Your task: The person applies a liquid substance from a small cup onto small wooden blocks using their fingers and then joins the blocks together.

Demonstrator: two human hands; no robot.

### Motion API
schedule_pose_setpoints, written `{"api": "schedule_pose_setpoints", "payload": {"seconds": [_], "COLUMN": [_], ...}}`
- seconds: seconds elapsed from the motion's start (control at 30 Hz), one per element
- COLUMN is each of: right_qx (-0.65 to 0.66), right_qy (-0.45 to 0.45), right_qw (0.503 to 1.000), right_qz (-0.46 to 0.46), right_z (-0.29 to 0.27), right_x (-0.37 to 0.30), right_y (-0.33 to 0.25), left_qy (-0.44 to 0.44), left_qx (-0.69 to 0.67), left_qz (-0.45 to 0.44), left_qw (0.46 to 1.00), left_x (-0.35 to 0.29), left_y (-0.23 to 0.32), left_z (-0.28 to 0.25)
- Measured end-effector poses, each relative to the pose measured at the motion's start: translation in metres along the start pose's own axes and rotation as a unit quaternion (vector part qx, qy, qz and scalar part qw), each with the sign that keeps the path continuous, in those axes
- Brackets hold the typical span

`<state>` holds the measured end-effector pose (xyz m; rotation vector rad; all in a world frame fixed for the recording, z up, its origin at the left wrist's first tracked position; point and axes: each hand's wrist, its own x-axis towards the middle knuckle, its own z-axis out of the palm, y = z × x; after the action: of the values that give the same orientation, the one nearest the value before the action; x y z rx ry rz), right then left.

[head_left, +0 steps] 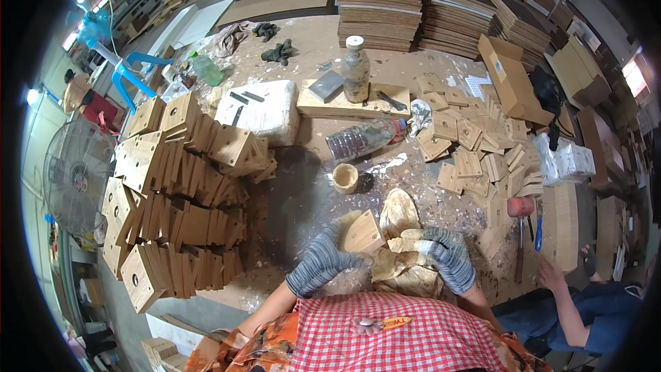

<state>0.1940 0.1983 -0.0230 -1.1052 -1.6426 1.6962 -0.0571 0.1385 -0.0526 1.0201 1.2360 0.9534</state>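
My left hand (pixel 325 256), in a grey knit glove with a stained palm, is closed on a small wooden block (pixel 363 233) with a hole near its top. My right hand (pixel 444 253), gloved alike, curls its fingers just right of the block. What those fingers hold, if anything, cannot be made out among the pale folds. A crumpled, stained beige cloth (pixel 413 281) lies beneath them, and another beige, stained piece (pixel 399 212) lies just beyond. Farther off stands a small round cup (pixel 345 178) with a pale crusted rim.
Stacked wooden blocks (pixel 182 193) rise at left; loose ones (pixel 475 134) heap at right. A lying plastic bottle (pixel 365 139), a capped jar (pixel 355 72) and a red-headed mallet (pixel 520 208) occupy the table. A co-worker's arm (pixel 568 306) reaches in at lower right.
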Motion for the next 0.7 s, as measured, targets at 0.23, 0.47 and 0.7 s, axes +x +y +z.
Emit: {"api": "schedule_pose_setpoints", "payload": {"seconds": [0.23,0.47,0.7], "right_qx": [-0.026,0.02,-0.008], "right_qy": [-0.003,0.037,0.031], "right_qw": [0.999,0.998,0.999], "right_qz": [-0.019,-0.041,-0.011], "right_z": [0.003,0.008,0.007], "right_x": [-0.001,0.002,0.003], "right_y": [-0.002,-0.009,-0.015], "left_qy": [-0.022,-0.026,-0.028], "left_qx": [0.029,-0.004,0.035], "left_qz": [-0.029,-0.057,-0.07], "left_qw": [0.999,0.998,0.997], "left_x": [0.001,0.0,0.001], "left_y": [0.002,0.003,0.003], "left_z": [0.001,-0.001,-0.002]}}
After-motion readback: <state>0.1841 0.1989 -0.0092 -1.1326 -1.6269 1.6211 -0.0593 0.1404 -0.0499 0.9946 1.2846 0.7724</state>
